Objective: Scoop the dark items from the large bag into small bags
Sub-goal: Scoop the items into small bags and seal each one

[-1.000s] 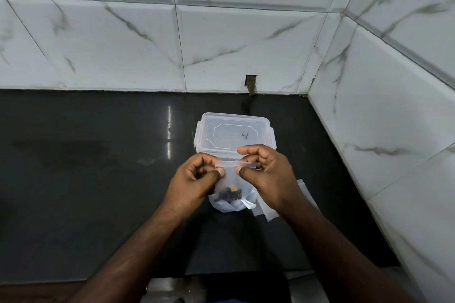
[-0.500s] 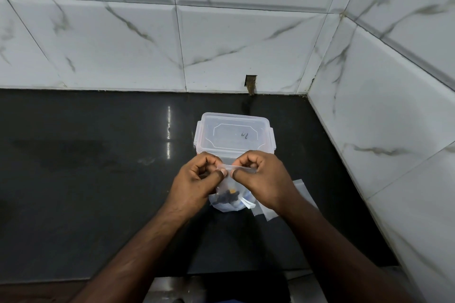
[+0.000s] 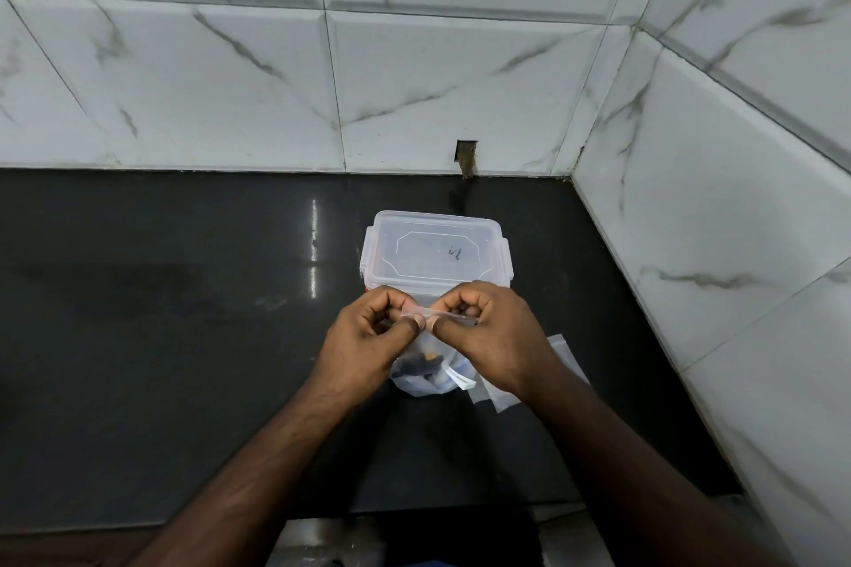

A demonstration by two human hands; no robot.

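Left hand [image 3: 368, 336] and right hand [image 3: 488, 331] pinch small bag [image 3: 426, 375], apparently hanging below.

Both hands, left hand [image 3: 368, 338] and right hand [image 3: 488, 336], pinch the top strip of a small clear bag [image 3: 426, 375] holding dark items [image 3: 416, 366], before a lidded plastic container [image 3: 435, 251].

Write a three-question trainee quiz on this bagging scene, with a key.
1. True or false: the plastic container has its lid off.
2. What do the left hand and right hand pinch? A) small bag B) a spoon C) a lid
3. Fill in: spare empty bags lie on the ___ countertop.

Key: 1 false; 2 A, along its top edge; 3 black.
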